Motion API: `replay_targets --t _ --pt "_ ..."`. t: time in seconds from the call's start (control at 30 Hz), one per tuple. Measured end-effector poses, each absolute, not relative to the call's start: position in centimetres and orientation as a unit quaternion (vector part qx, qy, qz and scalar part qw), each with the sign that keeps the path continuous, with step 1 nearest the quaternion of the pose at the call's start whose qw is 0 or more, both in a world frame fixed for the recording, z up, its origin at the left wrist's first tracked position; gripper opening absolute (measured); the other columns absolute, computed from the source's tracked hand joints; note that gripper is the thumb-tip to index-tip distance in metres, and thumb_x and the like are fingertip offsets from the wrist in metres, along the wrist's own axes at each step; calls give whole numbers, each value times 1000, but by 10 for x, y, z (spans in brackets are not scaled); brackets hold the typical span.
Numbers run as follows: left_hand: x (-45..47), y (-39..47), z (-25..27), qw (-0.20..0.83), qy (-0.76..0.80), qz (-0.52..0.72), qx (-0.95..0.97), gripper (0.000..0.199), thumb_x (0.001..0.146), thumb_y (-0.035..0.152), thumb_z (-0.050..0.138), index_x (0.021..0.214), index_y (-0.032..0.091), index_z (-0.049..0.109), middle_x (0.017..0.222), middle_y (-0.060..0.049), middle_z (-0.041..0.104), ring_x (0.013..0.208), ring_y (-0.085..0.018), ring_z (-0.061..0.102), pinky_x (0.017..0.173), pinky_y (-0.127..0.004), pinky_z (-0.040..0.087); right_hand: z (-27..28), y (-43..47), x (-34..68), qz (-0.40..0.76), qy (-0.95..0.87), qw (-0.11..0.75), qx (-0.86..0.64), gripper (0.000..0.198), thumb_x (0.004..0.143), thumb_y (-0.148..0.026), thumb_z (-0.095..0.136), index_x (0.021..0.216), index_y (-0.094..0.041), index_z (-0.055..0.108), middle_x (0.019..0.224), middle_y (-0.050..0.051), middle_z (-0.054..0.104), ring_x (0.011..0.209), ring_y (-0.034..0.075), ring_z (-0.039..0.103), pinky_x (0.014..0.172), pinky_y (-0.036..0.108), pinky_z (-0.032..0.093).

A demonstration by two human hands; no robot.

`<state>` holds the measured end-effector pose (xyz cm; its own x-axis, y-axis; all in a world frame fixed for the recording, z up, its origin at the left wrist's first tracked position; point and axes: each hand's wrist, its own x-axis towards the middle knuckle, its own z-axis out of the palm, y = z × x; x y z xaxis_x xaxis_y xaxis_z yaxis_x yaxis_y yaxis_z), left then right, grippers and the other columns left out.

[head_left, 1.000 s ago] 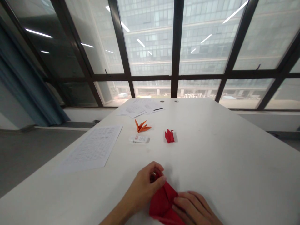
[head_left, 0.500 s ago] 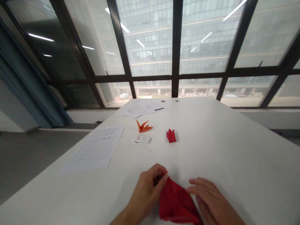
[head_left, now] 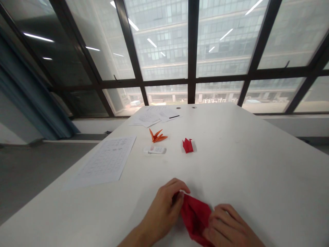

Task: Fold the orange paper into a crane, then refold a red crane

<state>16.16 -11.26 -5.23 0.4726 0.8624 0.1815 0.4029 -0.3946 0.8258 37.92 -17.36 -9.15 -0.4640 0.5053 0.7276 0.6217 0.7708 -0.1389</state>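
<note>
A piece of folded red origami paper [head_left: 195,214] is held low over the near part of the table, its folds partly spread. My left hand [head_left: 167,206] is closed on its upper left corner, pinching it between thumb and fingers. On the other side, my right hand [head_left: 227,224] is closed around the lower right part, with its fingers curled over the paper and covering that edge. Beyond them stand a small red paper crane [head_left: 187,145] and, to its left, an orange paper crane [head_left: 157,136].
A small white glue bottle [head_left: 156,150] lies in front of the orange crane. A written sheet [head_left: 105,159] rests at the left edge of the white table [head_left: 246,164]. More papers [head_left: 146,118] with a black strip [head_left: 174,116] lie at the far end, before the windows.
My right hand has moved from lightly touching the paper's right edge to gripping its lower right part. The paper has turned and opened somewhat. My left hand keeps its pinch.
</note>
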Motion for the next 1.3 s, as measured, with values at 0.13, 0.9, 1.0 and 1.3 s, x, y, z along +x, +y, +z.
replay_targets --t 0.13,0.9,1.0,1.3 --pt "147 -108 -37 444 309 269 797 12 95 20 60 99 21 71 114 -6 67 103 -19 65 92 -29 49 -99 -173 384 -81 -833 402 -371 48 111 -34 35 69 -22 55 62 -4 62 64 15 54 74 33 37" --pt "158 -111 -34 404 352 209 818 9 91 19 62 87 18 70 94 -4 73 85 -17 66 80 -28 50 -89 -185 379 -17 -814 400 -420 21 88 -6 47 92 -22 59 80 -2 71 73 17 68 96 37 48" --pt "162 -112 -39 422 392 221 787 5 92 22 63 90 18 64 89 -2 73 81 -17 64 75 -27 49 -79 -189 381 25 -816 373 -440 39 83 -3 49 116 -21 59 102 5 75 90 22 70 89 38 53" --pt "166 -115 -48 431 416 226 768 23 92 22 60 115 22 58 85 1 69 74 -15 62 69 -27 49 -65 -197 383 202 -757 317 -534 36 90 -18 65 124 -23 58 104 4 74 107 26 65 111 55 40"
